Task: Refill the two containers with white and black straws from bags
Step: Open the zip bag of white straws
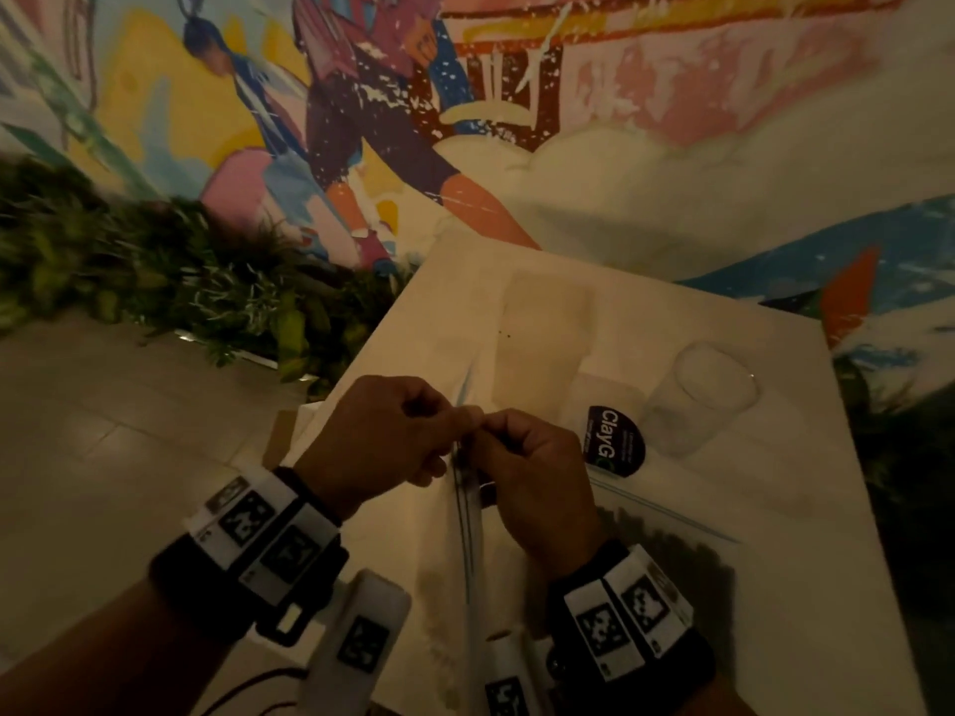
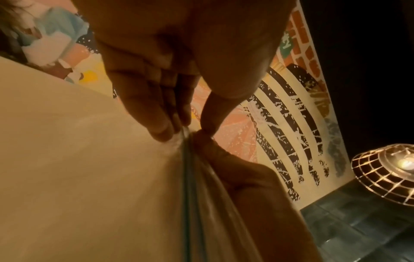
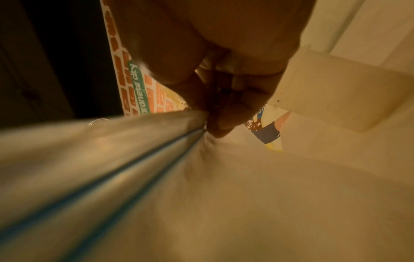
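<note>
Left hand (image 1: 385, 436) and right hand (image 1: 532, 475) each pinch a lip of the limp, slippery zip bag (image 1: 467, 519); grip beside the seal

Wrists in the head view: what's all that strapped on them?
Both hands are bare, no sleeves. The left hand and right hand each wear a black wrist strap carrying white blocks printed with black-and-white square markers. A dark cable trails below the left wrist.

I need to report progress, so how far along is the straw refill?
Nothing looks done yet: the clear glass stands empty. In hand: the left hand and right hand pinch the bag at its zip strip, seemingly opening it. Left: taking out straws and filling both containers; only one is visible.
</note>
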